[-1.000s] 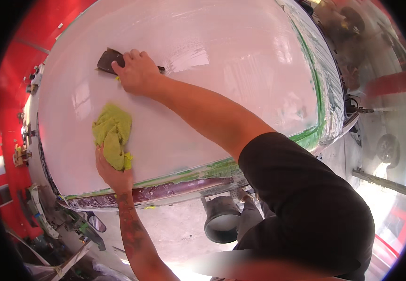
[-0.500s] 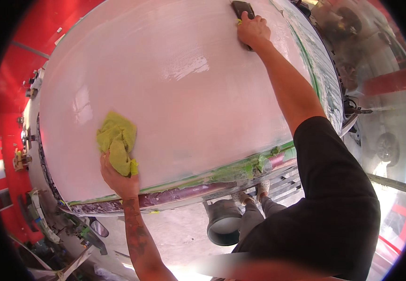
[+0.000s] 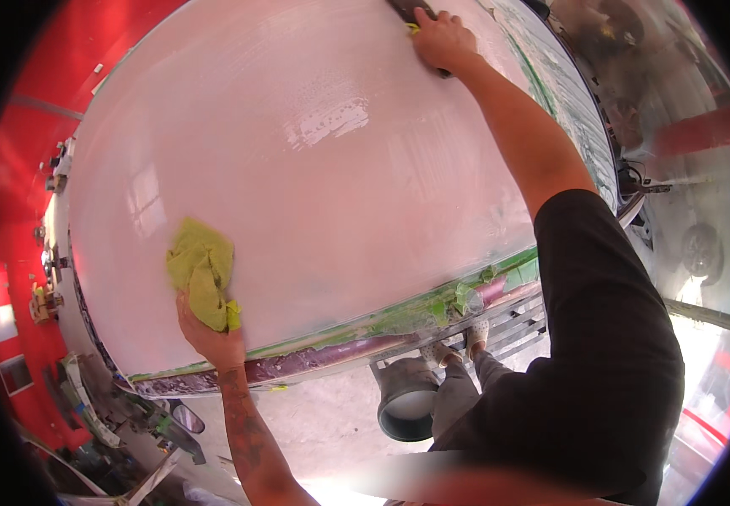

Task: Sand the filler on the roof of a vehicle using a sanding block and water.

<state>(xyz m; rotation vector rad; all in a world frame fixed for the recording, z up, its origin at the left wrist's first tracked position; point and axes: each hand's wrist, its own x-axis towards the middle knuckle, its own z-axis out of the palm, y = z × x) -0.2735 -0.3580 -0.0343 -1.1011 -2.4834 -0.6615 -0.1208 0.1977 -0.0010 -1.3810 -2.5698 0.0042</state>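
A wide car roof (image 3: 297, 211) in pale pinkish primer fills the middle, wet in streaks. My left hand (image 3: 212, 337) is closed round a crumpled yellow-green cloth (image 3: 201, 266), which lies against the roof near its close left part. At the far right of the roof my right hand (image 3: 447, 40) grips a long dark sanding block (image 3: 405, 10) and presses it flat on the surface. Part of that block is cut off by the upper edge of the view. A bit of something yellow shows beside my right fingers.
Torn green masking tape (image 3: 458, 302) runs along the roof's near edge, above a maroon strip (image 3: 331, 350). A dark bucket (image 3: 407, 401) stands on the floor by my feet. A side mirror (image 3: 186, 417) and car parts lie at lower left. A red wall (image 3: 28, 169) rises on the left.
My right hand has pushed the sanding block farther away and slightly left. My left hand, still on the cloth, sits a little lower and more to the left in view.
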